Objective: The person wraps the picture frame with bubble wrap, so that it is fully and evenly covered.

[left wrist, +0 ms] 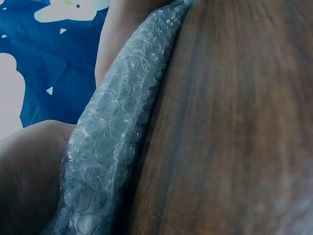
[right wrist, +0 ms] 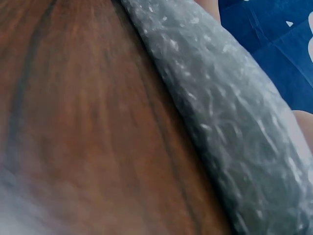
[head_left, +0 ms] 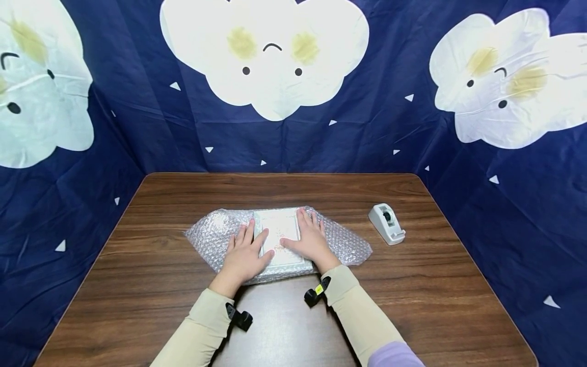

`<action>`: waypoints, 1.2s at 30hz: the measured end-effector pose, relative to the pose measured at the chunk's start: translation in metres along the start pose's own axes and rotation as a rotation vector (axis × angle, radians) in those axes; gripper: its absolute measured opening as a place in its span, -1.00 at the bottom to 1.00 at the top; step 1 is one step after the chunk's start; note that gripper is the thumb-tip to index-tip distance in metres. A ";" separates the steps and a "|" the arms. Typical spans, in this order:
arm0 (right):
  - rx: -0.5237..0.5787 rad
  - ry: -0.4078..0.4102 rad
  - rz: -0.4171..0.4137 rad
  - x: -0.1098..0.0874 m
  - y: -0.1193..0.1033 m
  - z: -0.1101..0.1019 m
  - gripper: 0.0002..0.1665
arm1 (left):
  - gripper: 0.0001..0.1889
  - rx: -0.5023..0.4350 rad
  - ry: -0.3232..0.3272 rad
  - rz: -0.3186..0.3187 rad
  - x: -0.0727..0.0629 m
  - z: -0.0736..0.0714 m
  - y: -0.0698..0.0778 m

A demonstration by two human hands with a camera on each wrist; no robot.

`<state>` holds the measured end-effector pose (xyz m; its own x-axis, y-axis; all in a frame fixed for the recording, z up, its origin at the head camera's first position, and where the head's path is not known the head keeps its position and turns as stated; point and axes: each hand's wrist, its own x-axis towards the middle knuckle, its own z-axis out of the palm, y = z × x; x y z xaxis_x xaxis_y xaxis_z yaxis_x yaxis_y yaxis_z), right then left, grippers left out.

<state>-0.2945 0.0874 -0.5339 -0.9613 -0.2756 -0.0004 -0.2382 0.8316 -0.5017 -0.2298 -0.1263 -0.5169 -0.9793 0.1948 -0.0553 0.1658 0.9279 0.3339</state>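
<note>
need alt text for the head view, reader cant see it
A person's left hand and right hand rest on a white rectangular object, with bubble wrap on both sides, on a wood-grain table. A white tape dispenser stands to the right.

A white rectangular frame (head_left: 281, 224), faint orange marks on its pale centre, lies flat on the counter (head_left: 422, 295) in clear bubble wrap (head_left: 213, 234). The wrap covers the near edge and spreads in crinkled, pointed flaps left and right.

Draped booth: cloud-print fabric (head_left: 293, 137), wood-grain table (head_left: 293, 190)
</note>
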 end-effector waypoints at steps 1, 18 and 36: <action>0.005 0.001 0.010 0.000 0.002 -0.001 0.37 | -0.26 0.000 -0.002 -0.001 0.000 0.000 0.000; -0.144 0.089 -0.050 -0.020 0.085 -0.033 -0.05 | -0.25 -0.026 -0.012 -0.004 0.002 0.003 0.004; -0.160 0.334 0.073 -0.091 0.131 -0.061 -0.39 | -0.25 -0.033 0.000 0.000 0.001 0.004 -0.003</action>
<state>-0.2463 0.2509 -0.5469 -0.9624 -0.0622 0.2644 -0.1605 0.9154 -0.3691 -0.2311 -0.1272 -0.5220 -0.9793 0.1946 -0.0549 0.1618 0.9171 0.3644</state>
